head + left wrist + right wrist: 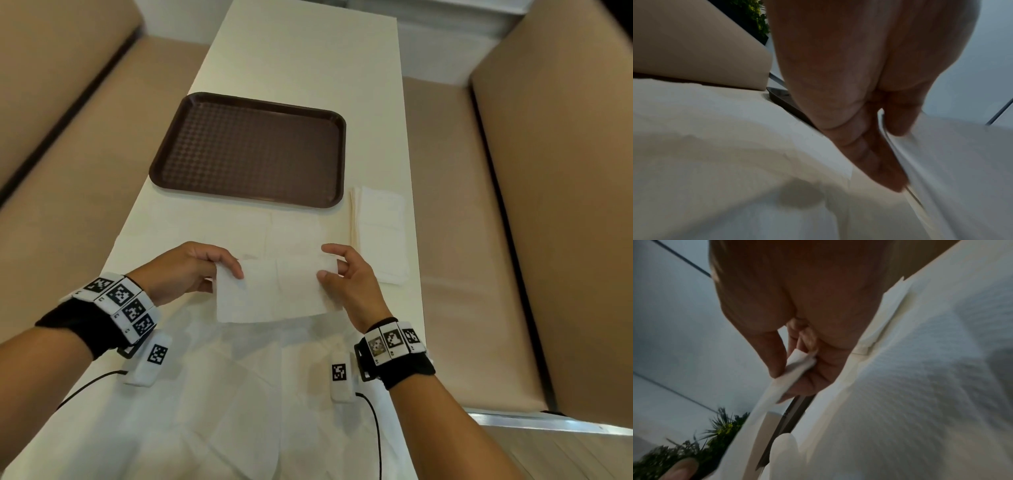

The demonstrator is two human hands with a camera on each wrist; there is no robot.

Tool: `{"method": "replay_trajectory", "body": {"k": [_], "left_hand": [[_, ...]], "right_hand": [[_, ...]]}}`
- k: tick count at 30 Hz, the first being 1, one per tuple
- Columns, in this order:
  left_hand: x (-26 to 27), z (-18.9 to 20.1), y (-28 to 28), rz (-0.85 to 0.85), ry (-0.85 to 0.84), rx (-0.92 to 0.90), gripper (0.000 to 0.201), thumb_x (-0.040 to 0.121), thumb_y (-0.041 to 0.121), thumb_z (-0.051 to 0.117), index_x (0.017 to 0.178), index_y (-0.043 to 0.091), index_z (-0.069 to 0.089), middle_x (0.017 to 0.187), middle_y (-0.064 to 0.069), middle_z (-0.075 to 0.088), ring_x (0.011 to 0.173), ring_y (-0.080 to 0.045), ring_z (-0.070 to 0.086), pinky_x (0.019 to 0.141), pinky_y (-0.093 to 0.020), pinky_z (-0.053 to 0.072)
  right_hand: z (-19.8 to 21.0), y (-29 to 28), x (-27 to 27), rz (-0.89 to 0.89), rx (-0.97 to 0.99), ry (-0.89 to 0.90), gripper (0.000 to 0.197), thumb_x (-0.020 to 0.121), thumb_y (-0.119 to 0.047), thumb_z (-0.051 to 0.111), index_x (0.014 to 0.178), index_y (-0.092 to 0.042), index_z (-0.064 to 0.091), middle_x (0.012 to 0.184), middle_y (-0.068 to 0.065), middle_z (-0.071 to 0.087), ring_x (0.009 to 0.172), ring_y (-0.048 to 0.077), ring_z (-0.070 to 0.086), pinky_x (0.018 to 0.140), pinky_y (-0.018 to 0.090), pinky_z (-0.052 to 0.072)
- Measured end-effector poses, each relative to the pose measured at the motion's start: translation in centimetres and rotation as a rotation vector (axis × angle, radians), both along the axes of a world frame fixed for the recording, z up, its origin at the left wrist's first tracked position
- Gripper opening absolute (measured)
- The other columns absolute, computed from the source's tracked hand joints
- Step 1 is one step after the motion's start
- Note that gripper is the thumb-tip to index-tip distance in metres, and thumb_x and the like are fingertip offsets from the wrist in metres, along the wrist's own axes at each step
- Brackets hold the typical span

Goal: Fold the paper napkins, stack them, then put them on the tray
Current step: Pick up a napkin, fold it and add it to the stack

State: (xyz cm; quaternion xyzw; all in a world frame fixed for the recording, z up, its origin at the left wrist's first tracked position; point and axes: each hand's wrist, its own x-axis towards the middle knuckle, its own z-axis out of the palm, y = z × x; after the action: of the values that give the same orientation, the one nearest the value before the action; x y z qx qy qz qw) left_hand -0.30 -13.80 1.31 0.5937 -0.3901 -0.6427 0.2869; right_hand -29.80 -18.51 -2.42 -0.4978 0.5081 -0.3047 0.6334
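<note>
Both hands hold up one white paper napkin [274,291] above the near part of the table. My left hand [191,270] pinches its upper left corner, thumb in front, and the same napkin [951,162] shows beside the fingers [869,154]. My right hand [346,277] pinches the upper right corner; the napkin [789,369] sits between thumb and fingers. More unfolded napkins [239,394] lie spread on the table under the hands. A stack of folded napkins [380,233] rests at the right edge. The brown tray [250,147] lies beyond, with nothing on it.
The cream table [301,51] is long and narrow. Tan padded benches [513,205] run along both sides. Cables [376,428] trail from the wrist cameras across the near napkins. Green plants [719,431] show in the background.
</note>
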Motion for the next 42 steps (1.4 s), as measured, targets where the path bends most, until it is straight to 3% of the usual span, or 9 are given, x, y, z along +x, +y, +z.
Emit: {"method": "replay_trajectory", "body": {"k": [4, 8, 12, 15, 19, 23, 27, 32, 42], "left_hand": [[-0.1, 0.8, -1.4, -0.133, -0.106, -0.122, 0.026, 0.07, 0.01, 0.054, 0.077, 0.013, 0.079, 0.133, 0.012, 0.065, 0.126, -0.01, 0.058, 0.104, -0.036, 0.043], [-4.2, 2.0, -4.0, -0.444, -0.207, -0.187, 0.039, 0.075, -0.006, 0.064, 0.08, 0.029, 0.081, 0.14, 0.02, 0.056, 0.134, 0.006, 0.044, 0.106, -0.024, 0.037], [-8.1, 1.7, -5.8, -0.616, -0.214, -0.207, 0.04, 0.086, -0.005, 0.069, 0.086, 0.033, 0.082, 0.099, 0.004, 0.075, 0.099, -0.012, 0.066, 0.094, -0.027, 0.049], [-9.6, 1.4, -6.8, -0.492, -0.211, -0.24, 0.039, 0.088, -0.005, 0.068, 0.092, 0.031, 0.082, 0.081, 0.0, 0.073, 0.072, -0.02, 0.054, 0.076, -0.032, 0.048], [-10.8, 1.0, -7.6, -0.194, -0.04, -0.201, 0.05, 0.09, -0.013, 0.057, 0.116, 0.026, 0.076, 0.118, -0.006, 0.073, 0.1, -0.041, 0.065, 0.098, -0.05, 0.051], [-13.5, 1.2, -9.0, -0.065, 0.081, -0.182, 0.065, 0.089, -0.024, 0.045, 0.133, 0.02, 0.062, 0.133, -0.004, 0.066, 0.118, -0.026, 0.065, 0.096, -0.037, 0.056], [-15.2, 0.6, -10.1, -0.101, 0.039, -0.183, 0.076, 0.083, -0.028, 0.041, 0.14, 0.02, 0.056, 0.135, -0.005, 0.063, 0.118, -0.022, 0.065, 0.101, -0.049, 0.051], [-15.9, 0.2, -11.3, -0.159, -0.044, -0.195, 0.079, 0.085, -0.026, 0.045, 0.142, 0.027, 0.052, 0.137, 0.002, 0.059, 0.116, -0.014, 0.066, 0.097, -0.041, 0.057], [-6.4, 0.0, -7.4, -0.509, -0.814, -0.289, 0.032, 0.097, 0.016, 0.06, 0.12, 0.038, 0.06, 0.124, 0.016, 0.051, 0.109, -0.007, 0.057, 0.086, -0.02, 0.041]], "right_hand": [[1.7, -0.5, -0.7, 0.089, -0.026, 0.007, 0.045, 0.09, -0.004, 0.068, 0.123, -0.033, 0.062, 0.09, -0.002, 0.075, 0.088, 0.012, 0.07, 0.084, 0.038, 0.06], [3.3, -1.5, -1.2, 0.211, -0.037, -0.035, 0.053, 0.088, 0.009, 0.064, 0.128, -0.025, 0.059, 0.089, 0.002, 0.075, 0.084, 0.02, 0.071, 0.082, 0.041, 0.06], [3.9, -2.8, -1.4, 0.209, -0.046, -0.059, 0.053, 0.082, -0.003, 0.07, 0.127, -0.028, 0.061, 0.096, 0.012, 0.074, 0.089, 0.026, 0.07, 0.082, 0.046, 0.058], [3.6, -3.6, -2.3, -0.005, 0.045, -0.154, 0.046, 0.081, -0.025, 0.073, 0.125, -0.023, 0.063, 0.106, 0.01, 0.07, 0.097, 0.023, 0.067, 0.077, 0.037, 0.056], [3.2, -4.0, -4.1, -0.162, 0.183, -0.247, 0.045, 0.088, -0.031, 0.07, 0.126, -0.011, 0.058, 0.111, 0.008, 0.073, 0.092, 0.027, 0.072, 0.075, 0.042, 0.06], [2.1, -4.0, -4.5, -0.155, 0.214, -0.145, 0.028, 0.096, -0.016, 0.067, 0.121, -0.004, 0.066, 0.116, 0.015, 0.074, 0.101, 0.033, 0.072, 0.086, 0.044, 0.06], [1.7, -5.0, -5.1, -0.232, 0.201, -0.051, 0.019, 0.099, -0.009, 0.061, 0.115, -0.003, 0.069, 0.111, 0.015, 0.076, 0.101, 0.033, 0.072, 0.09, 0.049, 0.059], [1.1, -6.7, -5.7, -0.236, 0.177, 0.128, 0.012, 0.097, -0.007, 0.062, 0.103, -0.008, 0.072, 0.103, 0.013, 0.077, 0.097, 0.033, 0.074, 0.091, 0.053, 0.059], [-0.9, -12.0, -8.4, -0.244, 0.061, 0.504, 0.022, 0.08, -0.016, 0.07, 0.088, 0.004, 0.067, 0.093, 0.021, 0.074, 0.088, 0.039, 0.072, 0.085, 0.052, 0.06]]}}
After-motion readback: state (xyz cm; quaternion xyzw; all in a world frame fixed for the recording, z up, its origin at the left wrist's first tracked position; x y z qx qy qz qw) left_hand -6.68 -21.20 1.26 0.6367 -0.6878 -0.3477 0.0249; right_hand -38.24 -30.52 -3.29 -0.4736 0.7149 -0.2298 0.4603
